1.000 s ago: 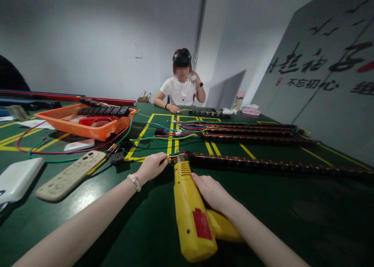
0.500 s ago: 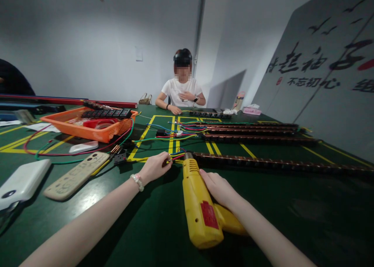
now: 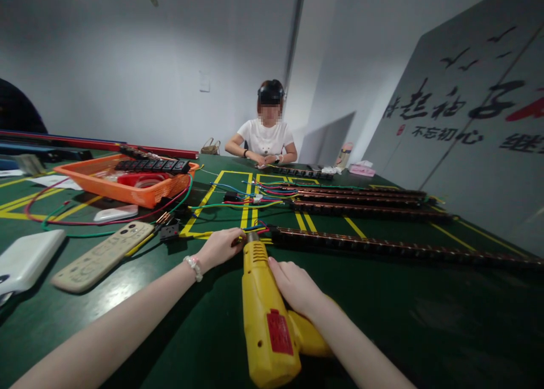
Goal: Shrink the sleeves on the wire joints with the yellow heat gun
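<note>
My right hand (image 3: 297, 287) grips a yellow heat gun (image 3: 266, 315) from its right side, and part of the handle is hidden behind the wrist. The metal nozzle (image 3: 252, 237) points away from me, close to the coloured wires (image 3: 262, 228) at the left end of a long black strip (image 3: 361, 243). My left hand (image 3: 219, 248), with a beaded bracelet at the wrist, is closed with fingertips pinched at those wires, just left of the nozzle. How the fingers hold the wires is partly hidden.
An orange basket (image 3: 155, 195) with black socket strips stands at the left. Nearer lie a phone (image 3: 104, 256), a white power bank (image 3: 32, 261) and loose cables. More wired strips (image 3: 352, 196) lie beyond. Opposite sits a person in a white shirt (image 3: 272, 139).
The heat gun and my right hand have moved left, bringing the nozzle nearer my left fingertips. The person opposite has lowered a hand to the table. The view has shifted slightly.
</note>
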{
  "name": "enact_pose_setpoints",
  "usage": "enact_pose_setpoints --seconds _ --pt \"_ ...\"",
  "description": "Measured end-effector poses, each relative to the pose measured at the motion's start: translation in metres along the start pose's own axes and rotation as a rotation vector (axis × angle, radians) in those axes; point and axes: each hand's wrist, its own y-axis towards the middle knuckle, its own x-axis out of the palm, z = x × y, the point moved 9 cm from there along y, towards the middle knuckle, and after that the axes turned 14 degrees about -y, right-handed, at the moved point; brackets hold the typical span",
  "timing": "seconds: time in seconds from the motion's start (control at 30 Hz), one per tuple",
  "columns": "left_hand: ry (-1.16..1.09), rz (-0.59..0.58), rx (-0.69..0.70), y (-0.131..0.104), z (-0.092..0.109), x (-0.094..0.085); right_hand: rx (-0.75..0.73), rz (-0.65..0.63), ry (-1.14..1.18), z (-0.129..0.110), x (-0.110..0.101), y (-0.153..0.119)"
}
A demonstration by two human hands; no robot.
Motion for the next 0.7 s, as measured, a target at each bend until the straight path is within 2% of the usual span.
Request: enact_pose_setpoints --seconds 0.17,0.4,0.5,0.7 --pt "0.003 0.001 0.015 -0.002 0.002 -0.001 -0.002 -0.039 0.020 -0.011 0.003 -0.001" --pt "0.022 -0.005 0.004 -0.002 0.000 0.000 -0.044 -0.025 0.016 -0.004 0.006 0.001" --pt "0.024 -0.004 -0.003 -0.001 0.000 0.000 -0.054 0.012 0.057 0.005 0.002 0.000" --pt "0.035 0.014 0.011 -0.002 0.004 -0.003 0.083 0.036 0.075 0.039 -0.006 -0.002"
